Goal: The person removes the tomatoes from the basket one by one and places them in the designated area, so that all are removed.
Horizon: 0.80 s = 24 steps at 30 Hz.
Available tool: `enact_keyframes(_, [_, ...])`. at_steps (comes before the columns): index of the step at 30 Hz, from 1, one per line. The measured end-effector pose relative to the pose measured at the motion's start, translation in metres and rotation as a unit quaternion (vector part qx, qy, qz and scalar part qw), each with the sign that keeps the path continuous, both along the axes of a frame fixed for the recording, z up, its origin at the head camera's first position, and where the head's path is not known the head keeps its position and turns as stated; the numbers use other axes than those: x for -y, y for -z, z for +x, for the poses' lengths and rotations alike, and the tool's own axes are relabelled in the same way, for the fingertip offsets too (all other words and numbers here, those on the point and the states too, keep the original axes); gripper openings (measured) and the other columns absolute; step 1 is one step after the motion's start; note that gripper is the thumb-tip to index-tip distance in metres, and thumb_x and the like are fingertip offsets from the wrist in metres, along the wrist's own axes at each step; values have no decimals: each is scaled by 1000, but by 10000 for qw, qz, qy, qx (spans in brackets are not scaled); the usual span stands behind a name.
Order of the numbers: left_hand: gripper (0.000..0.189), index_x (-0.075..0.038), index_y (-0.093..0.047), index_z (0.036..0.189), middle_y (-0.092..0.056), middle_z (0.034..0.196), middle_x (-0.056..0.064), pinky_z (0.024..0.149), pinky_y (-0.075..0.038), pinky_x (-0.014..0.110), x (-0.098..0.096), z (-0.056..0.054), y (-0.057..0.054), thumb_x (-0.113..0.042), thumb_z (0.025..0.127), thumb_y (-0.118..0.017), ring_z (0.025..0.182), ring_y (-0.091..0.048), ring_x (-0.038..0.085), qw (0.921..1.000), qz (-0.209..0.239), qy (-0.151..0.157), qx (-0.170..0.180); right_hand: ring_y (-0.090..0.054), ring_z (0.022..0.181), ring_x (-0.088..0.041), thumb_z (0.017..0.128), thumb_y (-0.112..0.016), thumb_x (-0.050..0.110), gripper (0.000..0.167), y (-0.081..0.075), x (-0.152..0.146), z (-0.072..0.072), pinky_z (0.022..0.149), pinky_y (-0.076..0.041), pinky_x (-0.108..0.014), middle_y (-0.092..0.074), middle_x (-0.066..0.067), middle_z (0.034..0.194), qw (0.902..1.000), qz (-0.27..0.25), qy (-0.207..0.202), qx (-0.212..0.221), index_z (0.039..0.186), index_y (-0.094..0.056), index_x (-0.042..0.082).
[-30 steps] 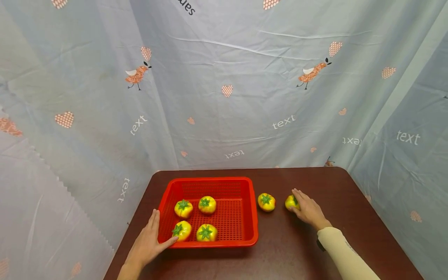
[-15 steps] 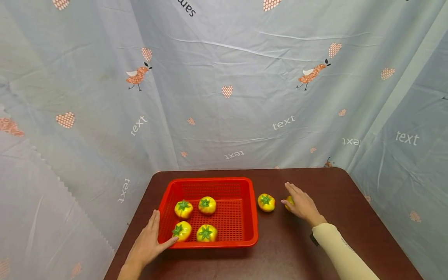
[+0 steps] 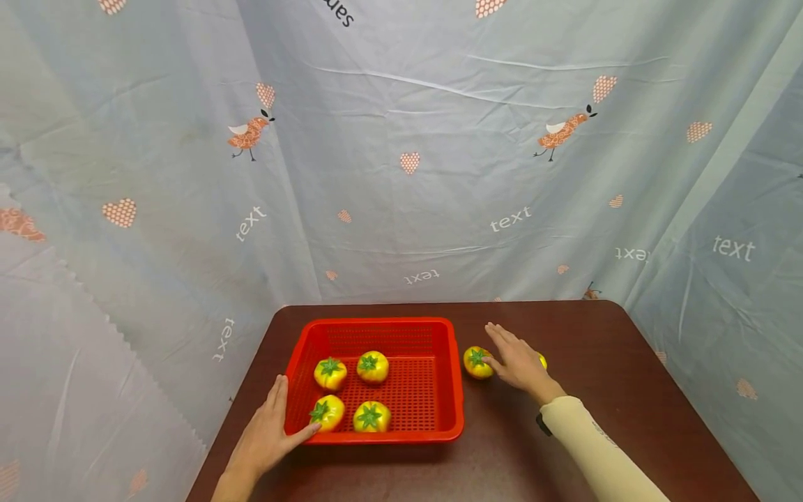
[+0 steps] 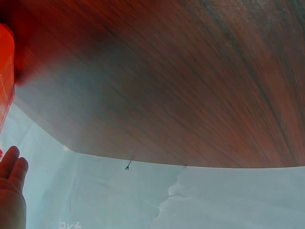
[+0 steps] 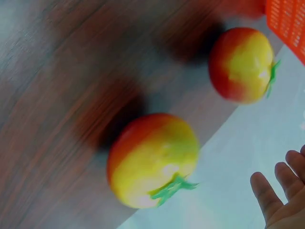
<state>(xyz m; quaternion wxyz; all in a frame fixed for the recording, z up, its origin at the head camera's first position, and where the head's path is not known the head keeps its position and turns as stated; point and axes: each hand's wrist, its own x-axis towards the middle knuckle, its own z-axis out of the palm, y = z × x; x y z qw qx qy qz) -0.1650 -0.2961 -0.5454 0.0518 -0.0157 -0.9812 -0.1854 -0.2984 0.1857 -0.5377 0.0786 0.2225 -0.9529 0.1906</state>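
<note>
My left hand [image 3: 263, 434] rests at the left front corner of a red plastic basket [image 3: 401, 438], straight fingers along its side, thumb over the front rim. Several yellow-and-red tomatoes with green leafy tops lie inside, including a front one [image 3: 371, 417] and a back one [image 3: 373, 367]. Right of the basket, a tomato [image 3: 475, 360] sits on the table with my right hand [image 3: 519, 364] close over its right side, fingers extended and holding nothing. A second loose tomato [image 3: 543, 360] is mostly hidden behind that hand; the right wrist view shows it whole [image 5: 152, 160].
The dark brown wooden table [image 3: 602, 390] carries everything. A pale blue curtain [image 3: 439, 230] with hearts and birds hangs behind and at both sides. The tomatoes in the basket lie toward its left half.
My right hand has moved left from the outer loose tomato to the one beside the basket. Both tomatoes stay in place. My left hand has stayed at the basket.
</note>
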Motion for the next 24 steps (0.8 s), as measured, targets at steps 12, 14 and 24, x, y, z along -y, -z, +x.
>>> enact_keyframes(12, [115,10,-15,152,-19,157,32,101,-40,65,0,0,2,-66,80,-64,130,-42,55,9999,-3,25,-102,-39,142,-32,89,-72,30,73,1,24,0,107,-38,-60,-41,-14,154,9995,-151,-257,42,149,-40,6])
enact_keyframes(14, [115,10,-15,152,-19,157,32,101,-40,65,0,0,2,-66,80,-64,130,-42,55,9999,2,41,-120,-38,142,-31,89,-71,31,73,1,27,0,108,-38,-59,-41,-13,154,9996,-47,-263,49,150,-39,6])
enact_keyframes(24, [115,9,-14,153,-19,157,32,101,-40,66,1,0,3,-66,81,-64,128,-43,55,10000,-1,27,-91,-40,142,-28,92,-68,30,67,-5,42,3,106,-41,-58,-42,-10,154,9987,104,-483,-104,149,-40,8])
